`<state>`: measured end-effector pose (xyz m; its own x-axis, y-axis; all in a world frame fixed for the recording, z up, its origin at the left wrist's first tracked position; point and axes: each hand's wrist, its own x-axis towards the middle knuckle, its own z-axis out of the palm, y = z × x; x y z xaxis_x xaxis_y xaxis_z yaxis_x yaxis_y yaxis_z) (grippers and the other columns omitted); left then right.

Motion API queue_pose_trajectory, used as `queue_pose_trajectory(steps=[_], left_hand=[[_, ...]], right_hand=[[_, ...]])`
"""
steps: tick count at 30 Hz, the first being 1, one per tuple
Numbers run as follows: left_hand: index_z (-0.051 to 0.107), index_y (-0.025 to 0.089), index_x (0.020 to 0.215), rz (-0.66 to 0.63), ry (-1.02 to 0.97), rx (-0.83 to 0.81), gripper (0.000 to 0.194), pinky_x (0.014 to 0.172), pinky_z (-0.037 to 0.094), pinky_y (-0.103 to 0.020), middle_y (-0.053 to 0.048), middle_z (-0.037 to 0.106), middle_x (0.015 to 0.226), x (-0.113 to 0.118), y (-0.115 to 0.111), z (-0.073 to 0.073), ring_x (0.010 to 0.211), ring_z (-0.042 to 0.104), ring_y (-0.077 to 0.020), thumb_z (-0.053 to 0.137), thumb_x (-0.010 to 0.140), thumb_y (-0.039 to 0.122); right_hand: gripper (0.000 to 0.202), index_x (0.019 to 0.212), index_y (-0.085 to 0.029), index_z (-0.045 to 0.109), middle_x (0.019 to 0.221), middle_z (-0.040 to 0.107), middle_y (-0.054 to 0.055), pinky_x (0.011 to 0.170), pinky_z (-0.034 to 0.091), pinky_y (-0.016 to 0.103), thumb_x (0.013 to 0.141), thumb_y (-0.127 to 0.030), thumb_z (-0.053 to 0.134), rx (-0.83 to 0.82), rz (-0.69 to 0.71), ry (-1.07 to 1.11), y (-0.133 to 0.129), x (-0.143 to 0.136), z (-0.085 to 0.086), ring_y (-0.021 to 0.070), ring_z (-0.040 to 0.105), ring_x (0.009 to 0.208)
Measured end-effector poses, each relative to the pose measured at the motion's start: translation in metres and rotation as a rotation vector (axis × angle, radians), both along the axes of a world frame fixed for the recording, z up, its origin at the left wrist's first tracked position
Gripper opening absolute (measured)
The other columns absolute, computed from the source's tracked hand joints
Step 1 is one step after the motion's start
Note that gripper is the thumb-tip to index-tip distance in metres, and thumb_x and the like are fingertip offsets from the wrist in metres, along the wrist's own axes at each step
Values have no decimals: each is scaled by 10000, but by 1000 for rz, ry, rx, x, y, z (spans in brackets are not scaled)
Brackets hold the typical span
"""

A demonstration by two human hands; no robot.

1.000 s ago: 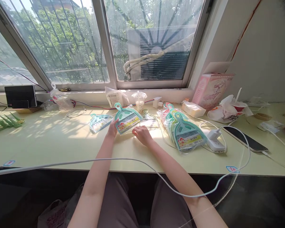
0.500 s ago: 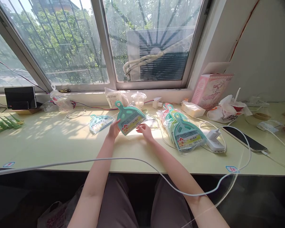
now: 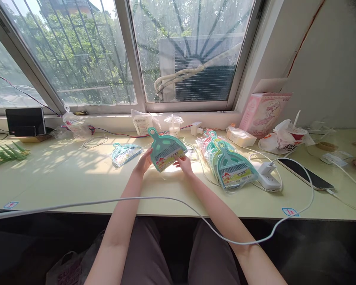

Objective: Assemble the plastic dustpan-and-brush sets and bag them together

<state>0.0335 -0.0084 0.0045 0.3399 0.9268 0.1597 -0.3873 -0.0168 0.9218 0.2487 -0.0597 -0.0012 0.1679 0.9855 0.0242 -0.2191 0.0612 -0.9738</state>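
A green dustpan-and-brush set (image 3: 168,152) with a printed label is held above the table, tilted, its handle to the upper left. My left hand (image 3: 144,161) grips its left edge. My right hand (image 3: 184,164) holds its lower right edge, fingers partly behind it. On the table to the left lies one wrapped blue-green set (image 3: 125,154). To the right is an overlapping pile of wrapped sets (image 3: 235,170), green in front and pink behind. Another wrapped set (image 3: 192,153) shows partly behind my right hand.
A white cable (image 3: 166,198) crosses in front of me over my forearms. A power strip (image 3: 268,181) and a phone (image 3: 305,173) lie right of the pile. A pink box (image 3: 265,114), a cup (image 3: 174,126) and a tablet (image 3: 25,122) stand at the back.
The held dustpan set has shifted slightly right and down, and my left hand has moved a little right with it. My right fingers now overlap its edge more.
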Motion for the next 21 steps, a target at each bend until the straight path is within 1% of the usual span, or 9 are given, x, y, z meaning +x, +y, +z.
queue_pose_trajectory(steps=[2, 5, 7, 10, 12, 16, 21], left_hand=[[600, 230, 1375, 8, 7, 11, 583, 1033, 461, -401, -83, 703, 1244, 0, 0, 1, 1197, 617, -296, 677, 869, 509], [637, 209, 1339, 38, 6, 32, 592, 990, 477, -383, -99, 715, 1213, 0, 2, 1, 1178, 627, -298, 637, 877, 578], [651, 201, 1319, 92, 4, 38, 586, 958, 485, -373, -107, 718, 1203, -2, 6, 0, 1163, 634, -292, 634, 874, 581], [671, 189, 1279, 223, 12, -3, 528, 916, 490, -358, -114, 717, 1202, -6, 13, -4, 1121, 649, -270, 667, 859, 510], [673, 181, 1269, 267, 15, -31, 508, 904, 491, -358, -121, 714, 1209, -9, 17, -8, 1097, 656, -261, 659, 863, 486], [653, 181, 1304, 261, 15, -38, 519, 929, 485, -379, -130, 703, 1240, -12, 21, -11, 1112, 651, -266, 631, 879, 478], [644, 187, 1322, 271, 27, -35, 530, 966, 475, -405, -138, 691, 1271, -14, 22, -11, 1157, 634, -279, 614, 888, 488]], right_hand=[[174, 782, -168, 631, 582, 660, -2, 459, 477, 222, 728, -274, 757, -17, -11, -23, 2, 2, -1, 130, 616, 456], [170, 704, -176, 625, 469, 581, -41, 430, 410, 225, 702, -295, 745, 10, -34, -75, 5, 4, -3, 106, 511, 372], [165, 682, -182, 614, 489, 592, -45, 426, 386, 228, 678, -293, 737, 35, -45, -68, 5, 4, -5, 92, 474, 357], [156, 670, -186, 603, 511, 593, -50, 414, 369, 232, 651, -280, 726, 27, -48, -65, 5, 4, -5, 78, 434, 347], [149, 670, -185, 608, 488, 570, -60, 399, 354, 232, 643, -277, 722, 12, -48, -84, 5, 3, -4, 73, 407, 339], [132, 677, -177, 624, 441, 526, -75, 369, 319, 234, 635, -261, 717, -11, -59, -99, 5, 3, 0, 69, 361, 327], [142, 725, -163, 652, 466, 523, -70, 360, 317, 229, 635, -240, 731, -10, -64, -66, 5, 4, 1, 70, 372, 362]])
